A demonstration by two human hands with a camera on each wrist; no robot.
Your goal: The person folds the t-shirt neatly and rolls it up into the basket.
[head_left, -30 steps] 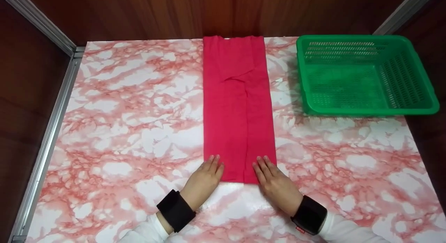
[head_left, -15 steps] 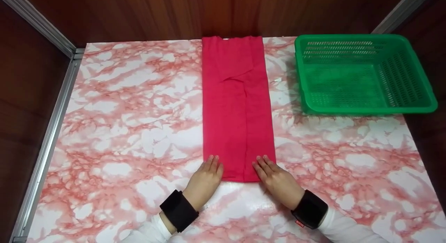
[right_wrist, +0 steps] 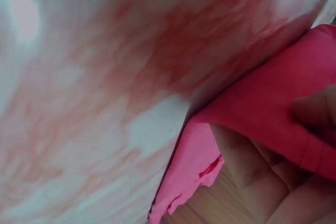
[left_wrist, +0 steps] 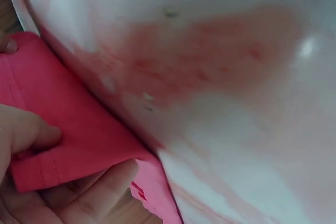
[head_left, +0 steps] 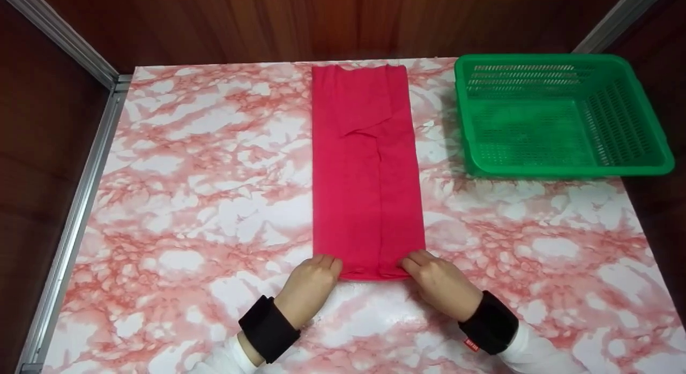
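A long, narrow folded red garment [head_left: 353,197] lies lengthwise in the middle of the table, with a loose flap near its far end. My left hand [head_left: 310,285] pinches its near left corner. At the near right corner, my right hand [head_left: 442,283] does the same. Both wrist views show the stitched hem [left_wrist: 44,169] between a thumb above and fingers beneath. The right thumb [right_wrist: 317,108] presses on the cloth from above. Each wrist wears a black band.
A green plastic basket [head_left: 568,170] with slotted sides stands at the back right. The table [head_left: 203,213] has a red-and-white marbled cover. Dark wooden panels [head_left: 225,25] enclose it at the back and sides.
Both hands have gone from lying with straight fingers on the cloth to gripping its near corners. The garment's far end has slid slightly towards me, away from the back panel.
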